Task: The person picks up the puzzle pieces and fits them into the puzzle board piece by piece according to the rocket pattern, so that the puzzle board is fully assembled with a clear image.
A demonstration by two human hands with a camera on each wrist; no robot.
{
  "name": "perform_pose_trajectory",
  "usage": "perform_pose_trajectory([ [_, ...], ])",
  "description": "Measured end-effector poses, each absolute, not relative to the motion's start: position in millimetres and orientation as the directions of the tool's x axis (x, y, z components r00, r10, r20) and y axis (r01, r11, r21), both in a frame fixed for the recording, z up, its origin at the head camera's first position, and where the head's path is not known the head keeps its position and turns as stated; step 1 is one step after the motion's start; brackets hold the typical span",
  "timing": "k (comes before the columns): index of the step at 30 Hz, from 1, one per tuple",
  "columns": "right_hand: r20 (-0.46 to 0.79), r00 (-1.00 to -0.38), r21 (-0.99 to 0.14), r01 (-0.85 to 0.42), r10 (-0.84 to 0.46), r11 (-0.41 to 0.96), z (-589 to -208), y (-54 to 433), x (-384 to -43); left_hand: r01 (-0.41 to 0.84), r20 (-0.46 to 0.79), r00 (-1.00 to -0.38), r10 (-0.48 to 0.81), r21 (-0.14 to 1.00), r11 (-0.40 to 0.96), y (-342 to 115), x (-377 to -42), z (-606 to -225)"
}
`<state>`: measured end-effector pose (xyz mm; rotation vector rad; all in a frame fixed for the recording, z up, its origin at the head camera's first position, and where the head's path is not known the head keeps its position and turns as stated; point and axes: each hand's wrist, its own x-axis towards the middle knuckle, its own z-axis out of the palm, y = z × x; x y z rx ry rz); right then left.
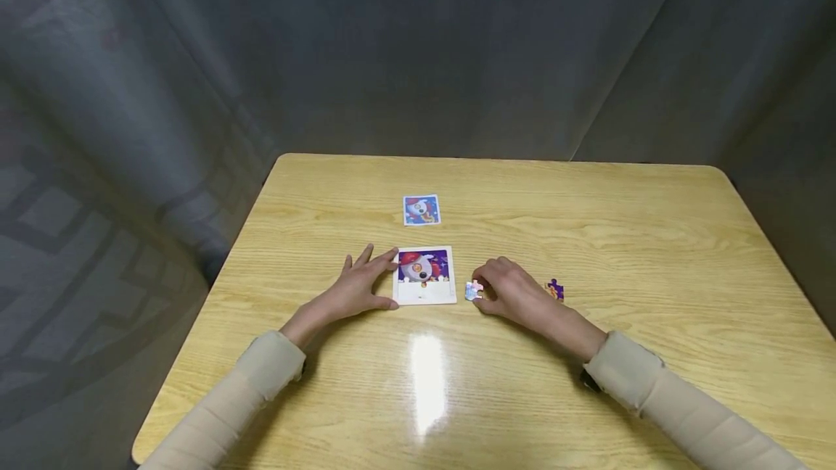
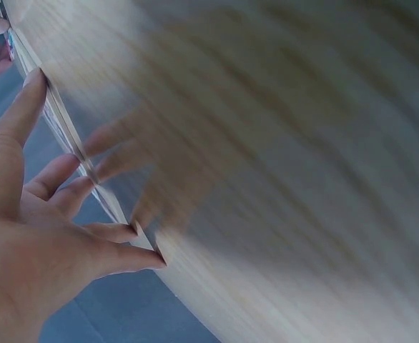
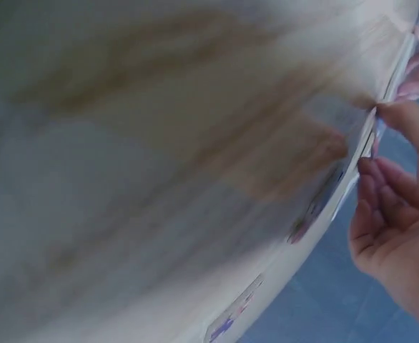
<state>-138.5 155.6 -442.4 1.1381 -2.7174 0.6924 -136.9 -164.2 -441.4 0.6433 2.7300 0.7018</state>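
A white puzzle tray (image 1: 424, 296) lies flat on the table. Joined pieces showing a white dog in a red hat (image 1: 421, 267) fill its upper part, while a white strip shows below them. My left hand (image 1: 355, 287) spreads its fingers along the tray's left side, thumb and fingertips touching its edge. Just right of the tray, my right hand (image 1: 516, 297) pinches a light blue and pink jigsaw piece (image 1: 473, 290) between thumb and fingers. Beside the right wrist lies a purple and orange jigsaw piece (image 1: 555, 289), partly hidden by the hand.
Behind the tray lies a small square picture card (image 1: 421, 210) with a similar dog. The wooden table (image 1: 653, 238) has rounded corners and a bright glare spot in front of the tray. Grey curtains (image 1: 424, 49) hang along its far side and both flanks.
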Motion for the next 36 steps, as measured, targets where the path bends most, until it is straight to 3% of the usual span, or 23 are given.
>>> perform_pose_trajectory([
  [7, 0.389, -0.553, -0.250, -0.833, -0.737, 0.493, -439, 152, -142, 0.357, -0.126, -0.870, 0.477, 0.507, 0.785, -165, -137, -442],
  [12, 0.419, -0.508, -0.260, -0.861, -0.752, 0.436, -439, 144, -145, 0.354, -0.132, -0.870, 0.474, 0.501, 0.789, -165, -138, -441],
  [21, 0.361, -0.551, -0.354, -0.827, -0.752, 0.436, -436, 113, -146, 0.357, -0.124, -0.870, 0.478, 0.510, 0.783, -165, -136, -441],
  [36, 0.295, -0.562, -0.366, -0.814, -0.773, 0.452, -434, 69, -149, 0.360, -0.119, -0.869, 0.480, 0.512, 0.780, -165, -137, -441],
])
